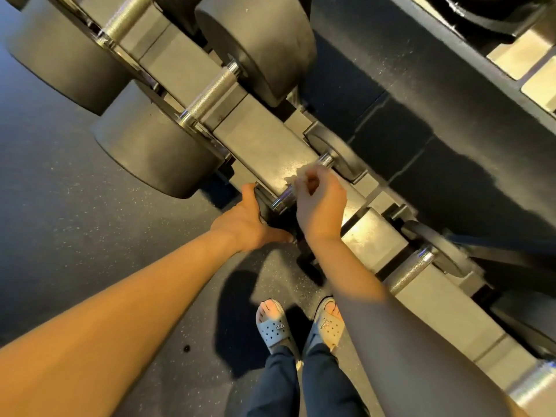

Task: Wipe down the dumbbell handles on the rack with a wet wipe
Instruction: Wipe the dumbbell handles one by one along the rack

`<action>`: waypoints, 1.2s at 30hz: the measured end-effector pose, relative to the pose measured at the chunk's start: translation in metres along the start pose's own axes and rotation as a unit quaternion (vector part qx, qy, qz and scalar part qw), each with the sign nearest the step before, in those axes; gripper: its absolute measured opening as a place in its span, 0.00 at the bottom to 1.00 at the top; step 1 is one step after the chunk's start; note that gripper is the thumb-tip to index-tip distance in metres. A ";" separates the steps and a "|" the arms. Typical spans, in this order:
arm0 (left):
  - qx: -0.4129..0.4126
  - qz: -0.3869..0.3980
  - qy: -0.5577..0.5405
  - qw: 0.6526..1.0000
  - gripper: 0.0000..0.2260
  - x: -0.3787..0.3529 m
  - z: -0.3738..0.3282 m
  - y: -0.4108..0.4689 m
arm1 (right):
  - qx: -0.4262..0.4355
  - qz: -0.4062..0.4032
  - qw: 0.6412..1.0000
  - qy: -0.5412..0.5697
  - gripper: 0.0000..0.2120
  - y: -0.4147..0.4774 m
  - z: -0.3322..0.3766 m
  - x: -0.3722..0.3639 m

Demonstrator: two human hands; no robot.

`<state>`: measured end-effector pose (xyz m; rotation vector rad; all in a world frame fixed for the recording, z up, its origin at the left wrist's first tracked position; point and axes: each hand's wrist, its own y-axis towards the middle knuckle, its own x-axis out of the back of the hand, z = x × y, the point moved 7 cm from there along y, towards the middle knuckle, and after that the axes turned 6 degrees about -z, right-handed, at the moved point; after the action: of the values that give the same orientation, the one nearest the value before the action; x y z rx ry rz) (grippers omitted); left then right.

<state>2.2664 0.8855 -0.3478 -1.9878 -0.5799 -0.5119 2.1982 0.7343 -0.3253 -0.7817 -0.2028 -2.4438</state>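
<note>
A small dumbbell lies on the rack point(264, 145) in front of me, its chrome handle point(284, 197) running from near weight to far weight. My right hand point(320, 203) is wrapped over the handle's middle and holds a pale wet wipe point(301, 173) bunched against it. My left hand point(249, 221) grips the dumbbell's near black weight point(270, 216) from the left side. The handle's far end point(326, 160) shows beyond my fingers.
Larger dumbbells with knurled handles point(212, 90) sit on the rack to the left, and another handle point(410, 272) to the right. A dark mat point(421, 139) lies behind the rack. My sandalled feet point(301, 323) stand on speckled rubber floor point(75, 221).
</note>
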 end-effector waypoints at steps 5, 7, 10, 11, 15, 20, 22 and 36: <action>-0.039 -0.031 -0.018 0.999 0.49 -0.003 -0.001 0.003 | 0.251 0.202 0.933 -0.162 0.07 -0.015 0.018 -0.026; -0.020 -0.022 -0.026 0.999 0.54 -0.007 0.002 0.004 | 0.291 0.229 0.895 -0.249 0.07 0.009 0.028 -0.030; -0.023 -0.017 -0.044 0.999 0.60 -0.008 0.005 0.007 | 0.294 0.249 0.838 -0.387 0.11 0.045 0.048 -0.042; -0.027 -0.018 -0.038 0.999 0.61 -0.008 0.006 0.008 | 0.293 0.260 0.801 -0.453 0.13 0.050 0.053 -0.049; 0.003 -0.069 -0.084 0.994 0.63 -0.020 0.007 0.008 | 0.257 0.354 0.705 -0.558 0.14 0.046 0.060 -0.070; -0.013 -0.029 -0.086 0.996 0.60 -0.014 0.004 0.003 | 0.177 0.524 0.652 -0.518 0.10 0.046 0.070 -0.068; -0.021 -0.031 -0.071 0.997 0.57 -0.009 0.001 -0.001 | 0.163 0.539 0.651 -0.510 0.09 0.054 0.070 -0.067; -0.003 -0.048 -0.033 0.998 0.56 -0.006 -0.002 -0.007 | 0.424 0.361 0.636 -0.535 0.09 0.041 0.062 -0.054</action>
<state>2.2570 0.8858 -0.3460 -1.9955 -0.7190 -0.5083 2.2875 0.7435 -0.3065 -1.3540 -1.1151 -0.6761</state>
